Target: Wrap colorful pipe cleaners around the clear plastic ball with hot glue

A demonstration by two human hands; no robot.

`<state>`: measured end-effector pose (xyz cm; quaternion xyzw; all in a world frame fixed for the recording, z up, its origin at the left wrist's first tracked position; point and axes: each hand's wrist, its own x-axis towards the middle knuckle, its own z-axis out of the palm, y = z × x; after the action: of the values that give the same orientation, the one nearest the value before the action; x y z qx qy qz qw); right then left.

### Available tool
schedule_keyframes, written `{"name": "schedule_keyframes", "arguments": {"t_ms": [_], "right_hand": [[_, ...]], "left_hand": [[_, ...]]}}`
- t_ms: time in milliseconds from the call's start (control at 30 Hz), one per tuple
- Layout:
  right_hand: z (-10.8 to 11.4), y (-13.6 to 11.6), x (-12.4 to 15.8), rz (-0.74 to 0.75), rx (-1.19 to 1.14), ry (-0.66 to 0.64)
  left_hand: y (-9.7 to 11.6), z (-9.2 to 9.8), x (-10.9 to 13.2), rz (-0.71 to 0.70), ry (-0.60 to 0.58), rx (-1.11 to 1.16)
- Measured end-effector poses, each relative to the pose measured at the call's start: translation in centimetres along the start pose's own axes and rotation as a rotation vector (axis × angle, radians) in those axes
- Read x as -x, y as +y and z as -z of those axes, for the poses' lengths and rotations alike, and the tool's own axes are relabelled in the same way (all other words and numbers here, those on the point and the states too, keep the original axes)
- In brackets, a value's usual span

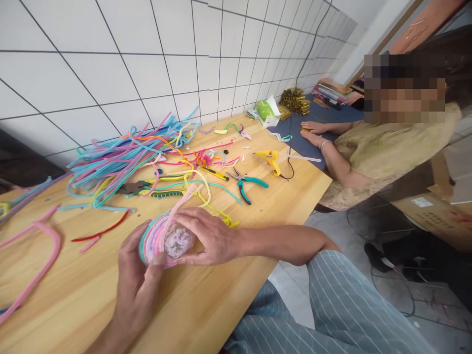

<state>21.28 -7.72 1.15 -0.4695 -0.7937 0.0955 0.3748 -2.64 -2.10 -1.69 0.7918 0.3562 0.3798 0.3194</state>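
At eight o'clock from the view's centre, the left hand (138, 270) and right hand (212, 236) grasp a striped round piece (158, 240) between them, hiding parts of it; its pale middle is hard to make out, as is whether it touches the counter (206, 300). At eleven o'clock from it, strips (121, 152) partly cover green-handled pliers (165, 193); at nine, a pink strip (51, 258) runs out of view.

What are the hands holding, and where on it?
A round striped thing: the left grip holds its green-edged side, the right grip its whitish end.
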Motion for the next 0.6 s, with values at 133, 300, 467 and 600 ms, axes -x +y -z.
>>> {"name": "schedule_keyframes", "arguments": {"t_ms": [133, 300, 467, 600], "right_hand": [[-0.2, -0.2, 0.0, -0.056, -0.019, -0.045], [-0.6, 0.1, -0.4, -0.08, -0.016, -0.041], [-0.5, 0.3, 0.1, -0.053, -0.072, 0.062], [-0.6, 1.2, 0.4, -0.049, -0.103, 0.109]], "left_hand": [[0.4, 0.3, -0.2, 0.094, -0.013, 0.11], [0.3, 0.5, -0.9, 0.081, -0.025, 0.088], [1.5, 0.0, -1.4, 0.013, 0.012, 0.052], [1.7, -0.4, -2.2, -0.073, -0.022, 0.042]]}}
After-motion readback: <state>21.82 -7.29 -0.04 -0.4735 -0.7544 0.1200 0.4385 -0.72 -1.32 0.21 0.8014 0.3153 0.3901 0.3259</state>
